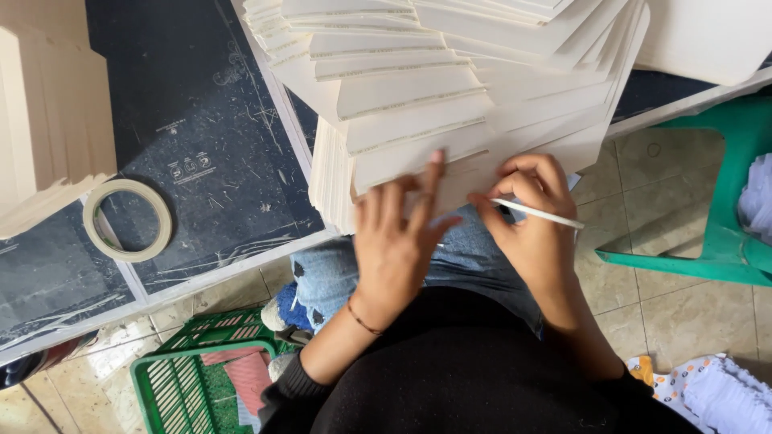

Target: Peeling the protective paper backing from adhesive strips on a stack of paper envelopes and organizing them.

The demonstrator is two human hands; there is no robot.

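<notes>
While both hands work at the near edge of the paper pile, the scene stands as follows.

Left hand: the left hand point(396, 241) lies flat and open, fingers spread, pressing on the nearest sheets of the fanned stack point(450, 104); nothing is gripped.

Right hand: the right hand point(531, 217) is closed in a pinch on a thin white stick point(537, 213), its inner tip meeting the paper edge just beside the left fingertips, its other end pointing right.

Fanned stack: cream folded sheets, overlapped in steps, run from the far middle toward the person's lap and overhang the near edge of the dark worktable point(209, 120).

Tape roll: a ring of pale tape point(127, 219) lies flat on the worktable, left, well apart from both hands.

Second pile: more cream sheets point(48, 112) sit at the far left.

Floor, left near: a green plastic basket point(189, 374) holds red cloth.

Floor, right: a green plastic chair point(716, 201) stands on tan tiles.
</notes>
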